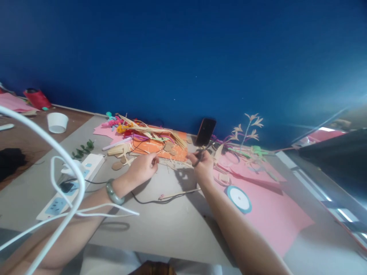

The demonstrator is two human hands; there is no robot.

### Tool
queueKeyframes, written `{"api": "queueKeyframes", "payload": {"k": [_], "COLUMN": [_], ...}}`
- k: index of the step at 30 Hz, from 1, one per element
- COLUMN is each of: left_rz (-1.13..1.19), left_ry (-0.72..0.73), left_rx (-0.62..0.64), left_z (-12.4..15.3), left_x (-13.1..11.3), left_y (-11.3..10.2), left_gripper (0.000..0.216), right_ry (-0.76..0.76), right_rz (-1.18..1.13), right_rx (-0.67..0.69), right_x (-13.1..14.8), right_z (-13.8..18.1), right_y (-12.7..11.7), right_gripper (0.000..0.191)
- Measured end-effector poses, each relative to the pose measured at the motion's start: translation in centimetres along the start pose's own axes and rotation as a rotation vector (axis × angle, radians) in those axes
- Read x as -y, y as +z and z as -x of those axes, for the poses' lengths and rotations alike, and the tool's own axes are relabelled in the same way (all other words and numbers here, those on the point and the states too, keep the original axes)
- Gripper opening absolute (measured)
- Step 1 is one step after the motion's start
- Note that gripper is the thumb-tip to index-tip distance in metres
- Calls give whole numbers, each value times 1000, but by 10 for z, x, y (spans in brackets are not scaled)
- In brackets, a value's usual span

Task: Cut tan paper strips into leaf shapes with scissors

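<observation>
My left hand point(144, 167), with a green bangle on the wrist, is closed in a pinch on the end of a thin straw strip point(172, 163). The strip runs right to my right hand point(203, 165). That hand is closed on a dark tool that looks like small scissors point(198, 159), held at the strip's other end. Both hands hover over the grey table point(160, 225), just in front of a heap of straw strips and coloured pieces on orange paper point(156, 147). A thin stick point(179, 194) lies on the table below the hands.
A phone point(205, 131) leans against the blue wall behind my right hand. Pink paper point(266, 214) with a teal ribbon roll point(239, 198) lies at right, near a straw twig point(249, 128). A power strip point(71, 183), white cables, a green sprig point(83, 149) and a white cup point(57, 122) are at left.
</observation>
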State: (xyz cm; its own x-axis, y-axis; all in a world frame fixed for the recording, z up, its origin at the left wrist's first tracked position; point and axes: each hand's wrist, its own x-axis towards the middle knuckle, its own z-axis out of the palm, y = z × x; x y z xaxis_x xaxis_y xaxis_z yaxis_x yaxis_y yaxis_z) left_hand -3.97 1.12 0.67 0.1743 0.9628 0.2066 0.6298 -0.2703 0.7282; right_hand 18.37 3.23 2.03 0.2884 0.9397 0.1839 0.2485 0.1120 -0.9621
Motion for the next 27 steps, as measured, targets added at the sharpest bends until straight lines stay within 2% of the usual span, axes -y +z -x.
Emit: {"api": "queueKeyframes", "payload": {"k": [1, 3, 6, 8, 11, 13, 17, 19, 23, 27], "left_rz": [-175, -420, -614, -687, -774, -825, -809, -758, -667, -544], "left_ry": [24, 51, 96, 110, 89, 76, 161, 200, 176, 150], "left_rx": [10, 53, 125, 129, 114, 118, 161, 179, 218, 180], "left_z": [1, 4, 6, 5, 3, 3, 5, 5, 5, 3], "left_x": [4, 10, 15, 13, 6, 2, -1, -1, -4, -7], "left_y": [-1, -3, -8, -12, -17, -18, -12, -6, 2, 5], "left_gripper": [10, 18, 25, 28, 32, 34, 34, 31, 25, 21], "right_ry": [-20, -25, 18, 15, -53, -102, -120, -115, -124, -133], "right_rz": [7, 12, 93, 173, 292, 465, 790, 841, 930, 961], "right_rx": [-46, -20, 191, 267, 220, 180, 232, 250, 254, 267], "right_x": [-3, -11, -22, -27, -29, -28, -29, -32, -36, -39], "right_z": [-7, -17, -24, -26, -32, -38, -43, -40, -33, -34], "right_y": [-4, -10, -13, -13, -20, -27, -35, -32, -19, -16], "right_gripper": [35, 37, 38, 36, 29, 24, 18, 17, 12, 12]}}
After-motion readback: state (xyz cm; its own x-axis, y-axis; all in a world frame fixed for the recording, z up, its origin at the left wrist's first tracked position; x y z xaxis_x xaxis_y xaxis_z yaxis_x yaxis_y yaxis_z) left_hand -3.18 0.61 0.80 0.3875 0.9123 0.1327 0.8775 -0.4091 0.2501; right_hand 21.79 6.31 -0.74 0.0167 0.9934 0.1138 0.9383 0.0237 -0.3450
